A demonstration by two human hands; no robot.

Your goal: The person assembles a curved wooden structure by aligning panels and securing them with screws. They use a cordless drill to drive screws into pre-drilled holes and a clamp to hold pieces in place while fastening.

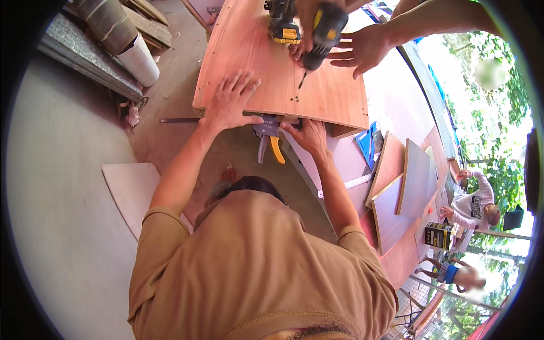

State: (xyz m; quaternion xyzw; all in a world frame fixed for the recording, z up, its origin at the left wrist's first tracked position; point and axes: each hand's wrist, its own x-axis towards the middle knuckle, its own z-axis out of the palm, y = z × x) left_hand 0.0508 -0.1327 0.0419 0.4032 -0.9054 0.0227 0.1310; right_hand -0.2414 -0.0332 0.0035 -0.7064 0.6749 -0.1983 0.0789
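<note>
Wooden box (238, 62), reddish and long, sits right in front of the person in the brown shirt (258, 255), seen from the head camera. It seems to rest partly on a pale worktop (391, 102), with its left part sticking out over the floor. So, the person's left hand (229, 102) is flat on top near the front edge, fingers spread, thumb poking out to a grey clamp (266, 129) with a yellow handle. The right hand (310, 136) is at that same front edge, thumb by the clamp, fingers bent and half hidden; honestly can't tell if they're closed on the clamp or on the wood.

Across from them a co-worker's hand (307, 34) has a black-and-yellow drill (327, 31), bit angled down near some little dark spots in the panel. Can't say if the tip touches. That co-worker's other hand (368, 48) is open beside it. Another power tool (283, 28) is on the panel too.

Off to the right, a bunch of cut boards (416, 178) overlap each other near a blue item (369, 144), and further along there's somebody in a white top (471, 205) by a dark can (438, 235).
</note>
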